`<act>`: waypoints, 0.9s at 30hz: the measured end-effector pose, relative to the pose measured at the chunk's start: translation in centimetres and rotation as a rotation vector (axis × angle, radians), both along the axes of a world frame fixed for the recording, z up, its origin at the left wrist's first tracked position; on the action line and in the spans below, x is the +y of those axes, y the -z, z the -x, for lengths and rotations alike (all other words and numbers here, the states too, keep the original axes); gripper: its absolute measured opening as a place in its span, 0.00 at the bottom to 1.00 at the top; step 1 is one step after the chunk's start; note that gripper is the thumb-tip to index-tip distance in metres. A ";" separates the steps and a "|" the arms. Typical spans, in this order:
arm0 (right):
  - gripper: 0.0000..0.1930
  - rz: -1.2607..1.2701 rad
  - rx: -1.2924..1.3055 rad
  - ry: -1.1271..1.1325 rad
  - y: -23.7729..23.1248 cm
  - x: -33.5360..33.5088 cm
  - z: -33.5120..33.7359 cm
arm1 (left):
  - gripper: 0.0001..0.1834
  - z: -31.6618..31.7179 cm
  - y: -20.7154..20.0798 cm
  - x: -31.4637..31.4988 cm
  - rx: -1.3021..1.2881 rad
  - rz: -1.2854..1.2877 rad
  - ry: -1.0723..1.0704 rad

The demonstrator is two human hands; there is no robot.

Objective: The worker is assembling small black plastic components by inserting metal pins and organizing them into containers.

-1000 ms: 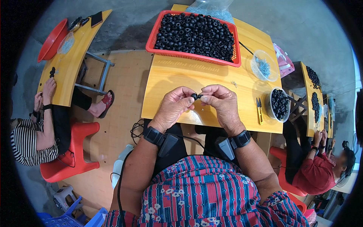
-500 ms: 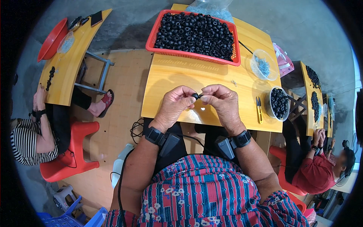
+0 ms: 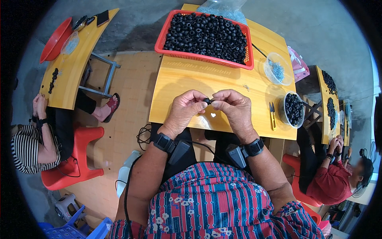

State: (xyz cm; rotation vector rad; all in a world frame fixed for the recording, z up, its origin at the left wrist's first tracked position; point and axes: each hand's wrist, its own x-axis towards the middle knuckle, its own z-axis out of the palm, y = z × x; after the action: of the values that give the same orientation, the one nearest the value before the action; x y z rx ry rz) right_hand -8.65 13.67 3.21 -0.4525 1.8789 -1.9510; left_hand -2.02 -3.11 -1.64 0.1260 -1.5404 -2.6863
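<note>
Above the near part of the yellow table, my left hand [image 3: 184, 111] pinches a small round black rubber-like piece [image 3: 206, 101] between thumb and fingertips. My right hand [image 3: 235, 109] meets it from the other side, its thumb and forefinger closed at the edge of the piece. What the right fingertips hold, if anything, is too small and hidden to tell. Many similar black pieces with holes fill a red plastic basket [image 3: 250, 51] beyond my hands. More lie in a clear round tub [image 3: 303, 115] to the right.
Yellow-handled thread snips [image 3: 273, 116] lie beside the tub. A clear bowl [image 3: 267, 75] holds small bluish transparent bits, and a plastic bag [image 3: 229, 12] stands behind the basket. People work at side tables, left [image 3: 36, 147] and right [image 3: 332, 179]. A cable [image 3: 142, 137] hangs near the table's front.
My hands have stayed almost in place, with the black piece shifted slightly toward the right fingertips. At the left table, the other person's hands have moved a little.
</note>
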 end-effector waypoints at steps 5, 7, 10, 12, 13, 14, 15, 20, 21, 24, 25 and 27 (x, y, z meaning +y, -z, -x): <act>0.07 0.063 -0.050 0.034 0.4 -0.2 -0.4 | 0.06 0.0 0.2 0.0 -0.004 -0.003 -0.011; 0.07 0.133 -0.102 0.051 0.7 -0.3 -0.5 | 0.06 0.0 0.1 0.1 0.005 -0.012 -0.016; 0.07 0.133 -0.090 0.059 0.7 -0.6 -0.6 | 0.06 0.0 0.6 -0.2 0.018 -0.007 0.016; 0.07 0.091 -0.056 0.064 0.9 -0.6 -0.6 | 0.07 -0.1 0.8 -0.4 0.020 -0.001 0.035; 0.07 0.070 -0.039 0.066 1.0 -0.6 -0.6 | 0.07 -0.1 0.8 -0.4 0.018 0.000 0.036; 0.08 0.062 -0.028 0.068 1.1 -0.5 -0.7 | 0.07 -0.1 0.8 -0.4 0.016 0.002 0.038; 0.08 0.055 -0.017 0.068 1.1 -0.6 -0.7 | 0.07 -0.1 0.7 -0.4 0.015 0.001 0.034; 0.08 0.084 -0.110 0.055 0.9 -0.6 -0.7 | 0.07 -0.2 0.7 -0.3 0.000 -0.032 0.023; 0.08 0.090 -0.132 0.044 0.9 -0.6 -0.6 | 0.07 -0.1 0.5 -0.3 0.001 -0.028 0.011; 0.06 0.147 -0.178 0.007 1.5 -0.6 -0.5 | 0.06 -0.1 0.2 -0.1 0.012 -0.026 -0.006; 0.06 0.173 -0.190 -0.008 1.6 -0.6 -0.5 | 0.07 -0.1 0.3 -0.2 0.019 -0.030 0.002; 0.04 0.201 -0.236 -0.036 1.6 -0.6 -0.4 | 0.07 -0.1 0.5 -0.2 0.016 -0.041 0.011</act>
State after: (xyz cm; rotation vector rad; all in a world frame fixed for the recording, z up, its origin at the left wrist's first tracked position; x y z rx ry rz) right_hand -8.28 13.08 1.61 -0.2949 1.5289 -2.0782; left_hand -1.95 -3.35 -2.09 0.0971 -1.4864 -2.7217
